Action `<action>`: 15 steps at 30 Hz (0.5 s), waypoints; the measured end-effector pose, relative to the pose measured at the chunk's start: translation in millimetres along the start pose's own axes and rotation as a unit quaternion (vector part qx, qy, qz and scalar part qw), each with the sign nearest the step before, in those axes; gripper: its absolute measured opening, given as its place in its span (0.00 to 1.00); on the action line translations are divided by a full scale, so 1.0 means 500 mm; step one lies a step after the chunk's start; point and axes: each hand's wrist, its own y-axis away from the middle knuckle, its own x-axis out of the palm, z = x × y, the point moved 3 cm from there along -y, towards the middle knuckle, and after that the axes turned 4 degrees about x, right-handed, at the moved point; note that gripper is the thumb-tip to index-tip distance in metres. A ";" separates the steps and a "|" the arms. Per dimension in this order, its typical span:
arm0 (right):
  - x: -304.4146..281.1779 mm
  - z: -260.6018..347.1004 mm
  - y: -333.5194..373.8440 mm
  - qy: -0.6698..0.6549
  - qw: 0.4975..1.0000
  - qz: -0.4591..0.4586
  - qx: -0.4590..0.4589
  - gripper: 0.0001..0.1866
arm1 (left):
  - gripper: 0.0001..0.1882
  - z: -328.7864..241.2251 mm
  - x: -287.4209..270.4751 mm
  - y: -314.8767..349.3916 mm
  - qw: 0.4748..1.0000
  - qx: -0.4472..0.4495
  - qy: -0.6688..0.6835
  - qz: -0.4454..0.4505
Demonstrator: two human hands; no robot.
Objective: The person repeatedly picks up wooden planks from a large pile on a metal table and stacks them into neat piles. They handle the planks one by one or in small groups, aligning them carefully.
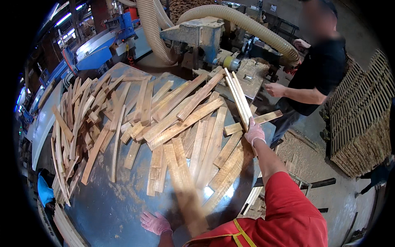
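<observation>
head view: we have the table (123, 214) under the grip and the pile (166, 122) to its left. the slats (236, 96) reach forward from our right hand (254, 133), which is closed around their near end; if it slackened, they could splay and knock the pile. our left hand (155, 223), fingers spread, holding nothing, is behind and left.
</observation>
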 end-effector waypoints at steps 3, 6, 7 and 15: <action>0.035 -0.007 -0.001 0.007 0.999 -0.041 0.009 0.46 | 0.36 -0.003 -0.002 0.002 1.000 0.003 -0.001 0.004; 0.042 0.004 0.009 0.001 0.998 -0.058 0.001 0.47 | 0.36 -0.010 -0.032 0.002 1.000 -0.001 -0.009 0.015; 0.041 0.005 0.010 0.001 0.998 -0.060 -0.002 0.47 | 0.36 -0.010 -0.028 0.004 1.000 0.001 -0.007 0.010; 0.015 0.018 0.032 -0.025 0.997 -0.074 -0.017 0.48 | 0.35 -0.006 -0.007 0.004 1.000 0.002 -0.015 -0.019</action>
